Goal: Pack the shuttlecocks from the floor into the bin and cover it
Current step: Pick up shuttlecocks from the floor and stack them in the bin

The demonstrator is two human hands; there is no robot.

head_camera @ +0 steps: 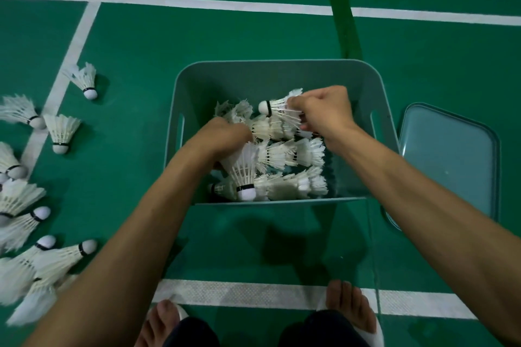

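Observation:
A teal plastic bin (pixel 270 70) stands on the green court floor in front of me, with several white shuttlecocks (pixel 293 155) lying inside. My right hand (pixel 324 111) is over the bin's far right and grips a shuttlecock (pixel 277 107) by its feathers, cork pointing left. My left hand (pixel 225 135) is down in the bin's left part, fingers closed among the feathers; one shuttlecock (pixel 244 175) stands just below it, cork toward me. Several more shuttlecocks (pixel 60 132) lie on the floor at the left. The bin's lid (pixel 451 160) lies flat on the floor to the right.
White court lines (pixel 253 294) cross the floor near my feet and further back. A dark green tape strip (pixel 345 20) runs behind the bin. My feet in white sandals (pixel 349 310) stand just before the near line.

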